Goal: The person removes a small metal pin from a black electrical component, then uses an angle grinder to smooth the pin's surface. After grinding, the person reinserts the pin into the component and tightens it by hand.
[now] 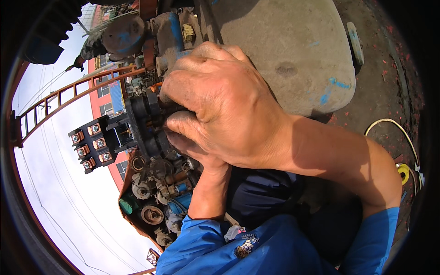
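A black electrical contactor [143, 114] is held up in front of me, with several copper screw terminals [94, 142] on its far left end. My right hand [224, 96] is closed, its curled fingers against the contactor's near side. Beneath it, my left hand [190, 144] is mostly covered; its fingers also close on the contactor's near end. The two hands touch each other, and their fingertips are hidden. A bit of something orange [158, 86] shows beside the right knuckles; I cannot tell what it is.
A worn grey-brown board or seat [288, 55] lies beyond my right hand. A heap of old motor parts [153, 192] stands at the left, below a rust-coloured ladder-like frame [68, 96]. At the right are a pale cable [394, 121] and a yellow roll [403, 173] on the ground.
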`<move>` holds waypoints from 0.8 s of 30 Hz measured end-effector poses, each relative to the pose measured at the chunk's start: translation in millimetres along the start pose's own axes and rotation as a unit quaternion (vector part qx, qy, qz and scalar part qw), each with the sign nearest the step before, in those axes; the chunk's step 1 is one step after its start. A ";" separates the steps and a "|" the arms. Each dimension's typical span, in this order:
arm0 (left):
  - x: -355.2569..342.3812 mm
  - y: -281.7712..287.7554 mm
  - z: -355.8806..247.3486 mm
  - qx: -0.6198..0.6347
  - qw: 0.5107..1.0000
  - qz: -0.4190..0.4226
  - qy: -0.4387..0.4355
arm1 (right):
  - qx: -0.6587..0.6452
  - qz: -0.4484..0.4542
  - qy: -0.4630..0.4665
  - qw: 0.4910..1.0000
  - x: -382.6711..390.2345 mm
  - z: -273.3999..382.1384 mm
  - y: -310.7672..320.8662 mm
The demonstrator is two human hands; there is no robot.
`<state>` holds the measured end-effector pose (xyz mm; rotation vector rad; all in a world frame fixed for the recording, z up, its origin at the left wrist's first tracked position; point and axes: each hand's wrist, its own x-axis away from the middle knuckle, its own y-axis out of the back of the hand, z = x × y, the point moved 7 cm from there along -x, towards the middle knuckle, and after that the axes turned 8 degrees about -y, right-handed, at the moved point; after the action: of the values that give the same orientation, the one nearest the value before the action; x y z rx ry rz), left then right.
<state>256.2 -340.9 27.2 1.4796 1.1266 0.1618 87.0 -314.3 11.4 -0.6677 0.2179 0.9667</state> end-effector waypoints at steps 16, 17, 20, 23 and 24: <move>-1.4 0.6 -4.7 -0.014 1.000 0.008 -0.010 | 0.009 0.074 -0.016 0.997 -3.5 -2.0 0.0; -2.0 1.1 -5.7 -0.016 1.000 0.008 -0.013 | 0.007 0.061 -0.016 0.998 -3.4 -1.1 0.9; -6.0 1.2 -8.2 -0.026 0.999 0.022 -0.018 | -0.016 0.054 -0.021 0.998 -3.8 -0.9 2.3; -9.7 0.9 -8.8 -0.034 0.998 0.047 -0.012 | -0.010 0.058 -0.005 0.998 -2.9 -3.0 1.8; -12.3 1.2 -9.7 -0.026 0.998 0.054 -0.009 | 0.002 0.066 -0.001 0.998 -3.2 -2.9 0.4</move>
<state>243.9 -342.6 36.8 1.4927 1.0206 0.2502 85.1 -318.1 10.5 -0.6557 0.2649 1.0923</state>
